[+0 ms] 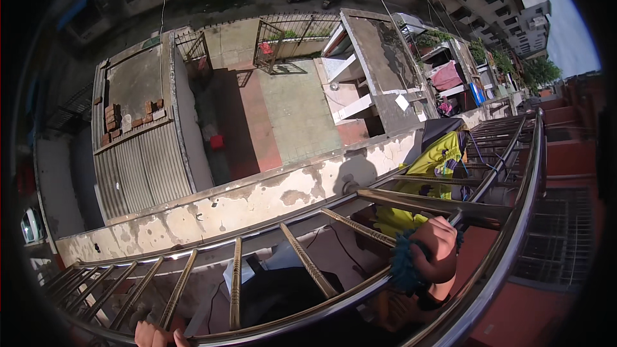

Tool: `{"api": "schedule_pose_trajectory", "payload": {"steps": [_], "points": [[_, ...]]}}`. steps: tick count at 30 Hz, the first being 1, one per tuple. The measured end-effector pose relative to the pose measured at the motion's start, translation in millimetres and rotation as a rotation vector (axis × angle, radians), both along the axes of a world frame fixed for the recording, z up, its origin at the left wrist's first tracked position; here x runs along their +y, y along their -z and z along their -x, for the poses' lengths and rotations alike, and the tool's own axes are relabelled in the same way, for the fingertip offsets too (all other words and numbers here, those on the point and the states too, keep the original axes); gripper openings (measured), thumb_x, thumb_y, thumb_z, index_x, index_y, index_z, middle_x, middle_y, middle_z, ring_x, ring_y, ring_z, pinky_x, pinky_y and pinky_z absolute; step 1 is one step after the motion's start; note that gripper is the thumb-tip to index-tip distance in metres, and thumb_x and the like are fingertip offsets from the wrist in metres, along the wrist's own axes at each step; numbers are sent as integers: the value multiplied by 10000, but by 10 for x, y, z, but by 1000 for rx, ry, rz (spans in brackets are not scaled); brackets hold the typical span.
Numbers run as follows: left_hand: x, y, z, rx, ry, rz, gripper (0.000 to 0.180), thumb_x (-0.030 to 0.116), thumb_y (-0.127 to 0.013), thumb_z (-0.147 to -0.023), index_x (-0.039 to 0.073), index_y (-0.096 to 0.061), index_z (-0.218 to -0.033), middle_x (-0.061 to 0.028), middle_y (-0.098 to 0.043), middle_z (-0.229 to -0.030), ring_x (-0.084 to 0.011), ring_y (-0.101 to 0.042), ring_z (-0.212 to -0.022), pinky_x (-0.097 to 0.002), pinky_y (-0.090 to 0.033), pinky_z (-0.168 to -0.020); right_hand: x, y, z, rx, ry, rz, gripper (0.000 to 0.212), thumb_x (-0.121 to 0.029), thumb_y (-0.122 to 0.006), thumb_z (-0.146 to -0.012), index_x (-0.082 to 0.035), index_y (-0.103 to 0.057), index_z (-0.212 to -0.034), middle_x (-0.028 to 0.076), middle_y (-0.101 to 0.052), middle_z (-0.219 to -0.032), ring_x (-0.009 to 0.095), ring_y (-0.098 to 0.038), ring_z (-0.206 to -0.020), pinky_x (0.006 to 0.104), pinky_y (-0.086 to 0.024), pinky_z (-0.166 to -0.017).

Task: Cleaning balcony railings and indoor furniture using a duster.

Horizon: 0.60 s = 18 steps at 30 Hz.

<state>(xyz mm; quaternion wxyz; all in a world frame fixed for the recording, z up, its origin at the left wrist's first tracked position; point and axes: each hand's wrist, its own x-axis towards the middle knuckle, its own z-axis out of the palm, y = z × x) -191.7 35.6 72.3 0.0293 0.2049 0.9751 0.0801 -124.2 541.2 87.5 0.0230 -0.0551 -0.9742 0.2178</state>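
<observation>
My right hand (438,244) is closed round a shaggy teal cloth (405,263), whose tufts stick out on both sides of the fist. Hand and cloth are at the shiny metal railing (360,295), by a post on the right. A dark band circles that wrist. At the lower left edge, my left hand (154,334) has its fingers curled over the railing's rail; most of that hand is cut off. Twisted-pattern bars (308,260) run between the rails. Beyond my right hand, a yellow-green garment (430,167) hangs at the railing beside a dark cloth (443,130).
A stained pale wall ledge (257,196) runs just outside the railing. Far below are a tiled courtyard (295,109), an open metal gate (268,45) and a corrugated roof (144,170) with loose bricks (112,119). A barred window (556,238) is at right.
</observation>
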Motion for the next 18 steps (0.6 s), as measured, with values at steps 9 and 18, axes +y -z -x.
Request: {"api": "schedule_pose_trajectory", "payload": {"steps": [9,18], "points": [[21,-41,11,7,75,39,219,198,-777,-829,0,-691,-795,-201,-656,-809,-392,-622,-739,-457,-522,-705,43,-46,-52,39,-32,-12,155,-137,-717,-672,-52,-647,-782,106,-633,-764,307,-624,-710,401,-475,-683],[44,19,86,32,30,-92,210,188,-771,-837,5,-690,-775,-195,-660,-808,-367,-628,-723,-461,-524,-701,6,-97,-106,82,-48,-42,185,-133,-723,-675,-45,-665,-827,94,-651,-792,288,-631,-714,398,-475,-669]]}}
